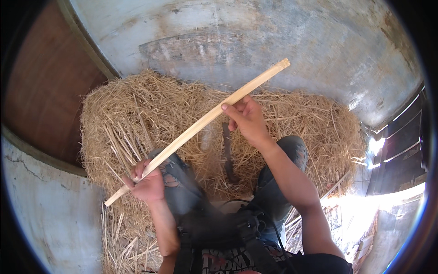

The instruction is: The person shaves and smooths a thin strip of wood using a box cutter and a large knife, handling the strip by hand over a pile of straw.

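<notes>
A long, pale split-bamboo strip (196, 128) slants across the view, from the lower left up to the far right, its far end rough and splintered. My left hand (149, 183) is closed around its lower part, near the low end. Higher up, my right hand (248, 119) pinches the strip, with the thumb on the near side and the fingers behind. Between my knees, a dark, narrow, flat piece (227, 153) lies on the straw; whether it is a blade or wood I cannot tell.
A thick heap of dry straw (310, 118) spreads around my legs. Several thin split sticks (123, 144) lie on it at the left. A worn grey wall (255, 41) curves behind, with a brown panel (50, 91) at the left. Bright light enters through dark slats (399, 155) at the right.
</notes>
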`<state>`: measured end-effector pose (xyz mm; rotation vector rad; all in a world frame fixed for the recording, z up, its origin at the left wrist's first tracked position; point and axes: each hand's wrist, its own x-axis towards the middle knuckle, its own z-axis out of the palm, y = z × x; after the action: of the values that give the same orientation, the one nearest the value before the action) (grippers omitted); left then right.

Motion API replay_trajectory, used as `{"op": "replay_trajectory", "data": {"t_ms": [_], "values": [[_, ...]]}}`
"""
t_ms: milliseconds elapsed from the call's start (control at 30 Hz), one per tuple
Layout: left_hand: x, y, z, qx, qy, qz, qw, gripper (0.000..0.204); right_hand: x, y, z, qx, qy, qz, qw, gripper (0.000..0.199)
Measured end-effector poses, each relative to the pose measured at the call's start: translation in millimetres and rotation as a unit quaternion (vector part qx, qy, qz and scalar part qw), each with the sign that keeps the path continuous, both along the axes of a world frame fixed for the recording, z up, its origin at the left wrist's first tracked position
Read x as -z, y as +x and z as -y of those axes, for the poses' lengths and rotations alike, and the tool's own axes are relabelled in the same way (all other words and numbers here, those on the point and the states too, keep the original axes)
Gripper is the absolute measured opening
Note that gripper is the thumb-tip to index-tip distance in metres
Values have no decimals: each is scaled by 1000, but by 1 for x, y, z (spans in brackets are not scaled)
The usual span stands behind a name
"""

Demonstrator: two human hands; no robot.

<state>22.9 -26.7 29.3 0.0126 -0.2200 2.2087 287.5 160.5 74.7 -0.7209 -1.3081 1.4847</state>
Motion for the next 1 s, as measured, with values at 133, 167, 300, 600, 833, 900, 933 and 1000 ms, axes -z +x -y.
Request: {"op": "replay_trajectory", "data": {"t_ms": [133, 167, 300, 600, 833, 900, 933, 1000], "values": [[-12, 20, 0, -6, -54, -193, 980, 49, 0, -13, 7, -8, -62, -18, 998, 25], [-18, 24, -1, -15, -76, -230, 970, 51, 1, -14, 6, 1, -73, -30, 997, 25], [-23, 19, -4, -94, -163, -404, 895, 56, 4, -6, -4, 52, -121, -69, 989, 22], [-18, -32, 22, -176, -90, -362, 911, 58, -2, 20, -17, 106, -142, -108, 978, 19], [-15, -64, 52, -286, -252, -388, 839, 47, 2, 24, -22, 120, -124, -140, 975, 18], [-16, -68, 56, -282, -221, -382, 852, 48, 1, 20, -21, 117, -121, -130, 977, 19], [-16, -70, 58, -279, -206, -379, 858, 48, 3, 19, -23, 126, -130, -135, 974, 19], [-13, -76, 67, -282, -209, -370, 860, 44, 6, 22, -29, 146, -146, -147, 967, 19]]}}
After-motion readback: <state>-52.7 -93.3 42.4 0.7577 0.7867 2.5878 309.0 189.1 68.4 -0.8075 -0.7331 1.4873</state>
